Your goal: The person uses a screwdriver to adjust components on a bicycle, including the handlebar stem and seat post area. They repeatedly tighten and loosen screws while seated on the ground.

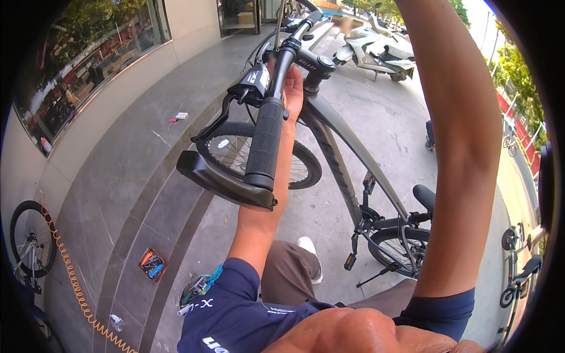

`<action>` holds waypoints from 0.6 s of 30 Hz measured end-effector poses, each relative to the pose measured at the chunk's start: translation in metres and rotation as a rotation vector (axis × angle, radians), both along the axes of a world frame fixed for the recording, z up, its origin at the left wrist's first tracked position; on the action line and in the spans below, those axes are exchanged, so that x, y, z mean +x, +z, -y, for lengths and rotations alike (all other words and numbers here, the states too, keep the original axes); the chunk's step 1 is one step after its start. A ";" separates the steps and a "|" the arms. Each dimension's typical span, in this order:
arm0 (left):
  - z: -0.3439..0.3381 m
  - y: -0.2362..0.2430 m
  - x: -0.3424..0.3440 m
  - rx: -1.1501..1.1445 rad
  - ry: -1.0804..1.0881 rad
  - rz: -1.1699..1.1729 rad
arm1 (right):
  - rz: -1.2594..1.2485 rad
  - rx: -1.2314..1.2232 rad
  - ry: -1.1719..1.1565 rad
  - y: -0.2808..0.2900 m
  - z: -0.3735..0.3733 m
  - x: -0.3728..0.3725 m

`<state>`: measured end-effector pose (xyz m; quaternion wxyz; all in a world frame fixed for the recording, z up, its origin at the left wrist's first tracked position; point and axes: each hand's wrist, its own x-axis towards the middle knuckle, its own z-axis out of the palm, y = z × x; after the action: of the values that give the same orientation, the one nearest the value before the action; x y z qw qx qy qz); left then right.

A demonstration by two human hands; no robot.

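Observation:
An upturned black handlebar grip (263, 141) with a shifter and brake lever (252, 82) runs along the near side of a dark grey bicycle frame (338, 150). My left hand (294, 94) is behind the bar, just right of the shifter, its fingers curled; what they hold is hidden. A black curved piece (215, 183) sits below the grip's end, over my left forearm. The front wheel (306, 162) shows behind them. My right arm reaches past the stem (322, 70) and out through the top edge, its hand out of sight.
A red toolbox (152, 265) and another tool pile (194, 291) lie on the stone steps (118, 212). An orange coiled hose (76, 282) runs by a bicycle wheel (32, 238). A white scooter (376, 47) stands behind; small scooters (518, 270) stand at right. A shop window is upper left.

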<state>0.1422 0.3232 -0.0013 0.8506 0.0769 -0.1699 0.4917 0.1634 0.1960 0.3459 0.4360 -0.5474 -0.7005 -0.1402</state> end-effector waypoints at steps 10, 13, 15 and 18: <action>-0.010 -0.004 -0.003 -0.034 -0.078 0.001 | -0.157 -0.098 0.236 -0.001 0.003 -0.004; -0.013 -0.007 -0.002 0.003 -0.079 0.002 | 0.170 0.047 -0.153 -0.004 0.006 -0.005; -0.014 -0.009 -0.001 -0.005 -0.091 0.008 | 0.270 0.175 -0.371 -0.007 -0.005 -0.012; -0.015 -0.009 -0.002 -0.006 -0.105 0.011 | 0.305 0.241 -0.330 -0.003 -0.020 -0.021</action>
<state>0.1405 0.3381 -0.0101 0.8746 0.0624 -0.1770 0.4471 0.1427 0.2157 0.3432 0.3587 -0.5709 -0.6374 -0.3730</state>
